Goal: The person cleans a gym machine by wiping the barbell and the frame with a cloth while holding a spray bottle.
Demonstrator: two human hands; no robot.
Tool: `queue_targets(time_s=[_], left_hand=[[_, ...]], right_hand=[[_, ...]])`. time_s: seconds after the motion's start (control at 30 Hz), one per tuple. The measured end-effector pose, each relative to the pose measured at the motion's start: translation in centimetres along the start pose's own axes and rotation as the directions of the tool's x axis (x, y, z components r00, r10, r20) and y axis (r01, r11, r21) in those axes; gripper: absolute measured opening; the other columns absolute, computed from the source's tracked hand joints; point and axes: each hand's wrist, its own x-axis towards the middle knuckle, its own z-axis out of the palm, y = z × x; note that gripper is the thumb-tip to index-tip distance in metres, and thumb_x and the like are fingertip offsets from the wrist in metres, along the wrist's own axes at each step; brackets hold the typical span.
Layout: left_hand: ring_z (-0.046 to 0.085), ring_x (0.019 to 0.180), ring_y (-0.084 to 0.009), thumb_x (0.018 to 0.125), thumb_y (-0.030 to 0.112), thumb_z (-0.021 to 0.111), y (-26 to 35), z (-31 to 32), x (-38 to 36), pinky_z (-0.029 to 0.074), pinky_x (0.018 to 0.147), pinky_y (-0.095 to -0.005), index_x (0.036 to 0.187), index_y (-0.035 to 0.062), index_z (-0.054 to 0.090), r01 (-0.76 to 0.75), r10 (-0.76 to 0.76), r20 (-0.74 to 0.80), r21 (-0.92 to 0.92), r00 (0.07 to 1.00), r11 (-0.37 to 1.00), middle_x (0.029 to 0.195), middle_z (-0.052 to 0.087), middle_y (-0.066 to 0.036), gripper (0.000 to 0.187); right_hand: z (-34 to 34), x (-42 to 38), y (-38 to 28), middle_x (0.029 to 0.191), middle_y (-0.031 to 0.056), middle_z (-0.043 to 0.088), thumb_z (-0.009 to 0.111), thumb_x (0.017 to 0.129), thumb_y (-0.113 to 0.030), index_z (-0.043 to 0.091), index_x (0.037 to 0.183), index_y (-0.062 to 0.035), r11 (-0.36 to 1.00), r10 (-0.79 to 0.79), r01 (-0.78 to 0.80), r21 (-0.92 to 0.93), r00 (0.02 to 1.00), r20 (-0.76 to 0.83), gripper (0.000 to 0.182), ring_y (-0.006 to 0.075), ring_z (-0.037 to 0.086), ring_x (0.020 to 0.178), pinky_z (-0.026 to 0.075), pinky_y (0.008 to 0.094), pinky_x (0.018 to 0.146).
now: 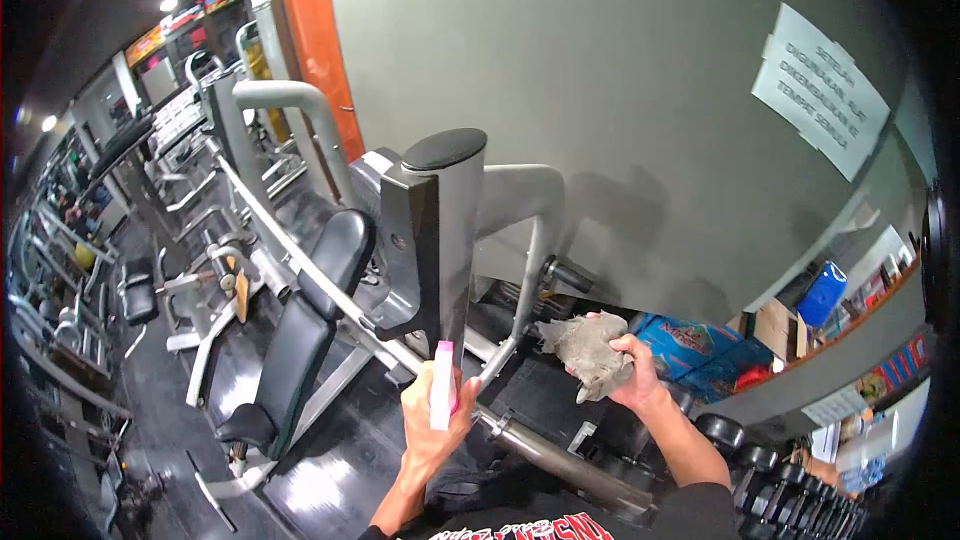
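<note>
My left hand [424,425] is wrapped round what looks like a spray bottle [441,395], seen from above, with a white top and a pink tip pointing away from me. Its lower part is hidden by the hand. In my right hand [643,380] is a crumpled grey rag [592,355], gripped between thumb and fingers and hanging loosely at its left side. Just beyond the left hand stands the grey and black upright post [457,230] of a bench rack, capped in black. The rag is to the right of this post, apart from it.
A barbell [570,460] lies across the rack in front of my body. The padded black bench [305,370] stands at left, with more gym machines behind. On the right are a dumbbell row [800,500], a blue box [690,350] and a cluttered shelf. A grey wall [600,70] rises ahead.
</note>
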Motion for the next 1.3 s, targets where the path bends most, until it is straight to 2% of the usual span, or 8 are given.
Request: queue_targets(time_s=[0.3, 0.4, 0.47, 0.6, 0.67, 0.93, 1.2, 1.3], left_hand=[[0.056, 0.051, -0.0131, 0.077, 0.006, 0.073, 0.6, 0.9, 0.3, 0.045, 0.05, -0.0268, 0.092, 0.0021, 0.059, 0.015, -0.023, -0.082, -0.103, 0.996, 0.995, 0.065, 0.058, -0.005, 0.021], [0.055, 0.051, -0.0115, 0.077, 0.006, 0.072, 0.6, 0.5, -0.1, 0.044, 0.05, -0.0258, 0.092, 0.0025, 0.06, -0.029, 0.025, -0.052, -0.074, 0.998, 0.997, 0.066, 0.058, -0.005, 0.02], [0.064, 0.058, -0.0136, 0.08, -0.005, 0.063, 0.4, 0.2, -0.4, 0.052, 0.053, -0.025, 0.102, -0.0034, 0.052, -0.076, 0.083, 0.075, -0.085, 0.994, 0.993, 0.081, 0.064, -0.01, 0.024], [0.062, 0.057, -0.0135, 0.08, 0.006, 0.071, 1.2, 0.2, -0.6, 0.048, 0.054, -0.0256, 0.093, 0.0008, 0.059, 0.024, -0.014, 0.045, -0.214, 0.999, 0.976, 0.07, 0.061, -0.006, 0.018], [0.062, 0.058, -0.0135, 0.081, 0.006, 0.07, 1.2, -0.2, -1.0, 0.049, 0.055, -0.0257, 0.093, 0.0004, 0.059, 0.035, -0.023, 0.049, -0.243, 0.999, 0.969, 0.074, 0.063, -0.007, 0.018], [0.064, 0.06, -0.0149, 0.087, 0.02, 0.069, -1.1, -1.7, -1.8, 0.051, 0.053, -0.0254, 0.1, -0.004, 0.051, -0.081, 0.102, 0.123, -0.165, 0.987, 0.983, 0.082, 0.063, -0.011, 0.033], [0.065, 0.06, -0.0152, 0.086, 0.018, 0.069, -1.2, -1.3, -1.6, 0.052, 0.053, -0.0257, 0.099, -0.0042, 0.052, -0.1, 0.138, 0.182, -0.203, 0.973, 0.974, 0.08, 0.064, -0.01, 0.031], [0.065, 0.061, -0.0154, 0.086, 0.017, 0.069, -1.3, -1.3, -1.7, 0.052, 0.054, -0.026, 0.1, -0.0045, 0.052, -0.099, 0.14, 0.194, -0.206, 0.971, 0.974, 0.08, 0.064, -0.01, 0.03]], right_hand=[[4.6, 6.9, 2.5, 0.116, 0.0085, 0.059, 0.052, 0.09, -0.01, 0.047, 0.133, -0.0059, 0.918, -0.346, 0.337, -0.209, 0.938, -0.004, 0.044, 0.0177, 0.057, 0.108, 0.048, 0.0321, 0.091], [8.2, 10.1, 3.3, 0.13, 0.0124, 0.051, 0.057, 0.087, -0.006, 0.048, 0.132, -0.0025, 0.381, -0.764, 0.701, -0.603, 0.606, 0.222, 0.046, 0.0227, 0.053, 0.116, 0.043, 0.0342, 0.097], [10.5, 13.2, 2.2, 0.139, 0.0195, 0.043, 0.059, 0.085, -0.005, 0.047, 0.134, -0.0032, -0.274, -0.815, 0.755, -0.595, 0.146, 0.561, 0.05, 0.0328, 0.048, 0.124, 0.039, 0.0395, 0.102], [12.4, 17.6, 3.9, 0.145, 0.0277, 0.03, 0.063, 0.076, -0.003, 0.047, 0.135, -0.0032, -0.54, -0.532, 0.67, -0.509, 0.196, 0.823, 0.06, 0.0452, 0.043, 0.125, 0.04, 0.0452, 0.102], [8.6, 19.3, 8.1, 0.144, 0.0282, 0.032, 0.068, 0.063, -0.002, 0.047, 0.134, -0.0047, -0.526, -0.626, 0.679, -0.513, 0.099, 0.773, 0.074, 0.0477, 0.043, 0.125, 0.041, 0.0491, 0.101], [-0.3, 18.4, 13.9, 0.142, 0.022, 0.038, 0.079, 0.054, -0.008, 0.049, 0.134, -0.0108, -0.524, -0.354, 0.66, -0.539, 0.406, 0.842, 0.085, 0.0427, 0.041, 0.128, 0.038, 0.0483, 0.106], [9.7, 20.6, 2.7, 0.144, 0.0312, 0.03, 0.064, 0.075, -0.011, 0.044, 0.136, -0.0009, -0.552, -0.671, 0.617, -0.561, 0.069, 0.738, 0.065, 0.046, 0.037, 0.131, 0.031, 0.051, 0.108], [1.8, 21.1, 11.4, 0.142, 0.0301, 0.034, 0.062, 0.073, -0.01, 0.039, 0.138, 0.0019, -0.361, -0.68, 0.685, -0.632, 0.271, 0.682, 0.07, 0.049, 0.035, 0.13, 0.03, 0.0525, 0.109]])
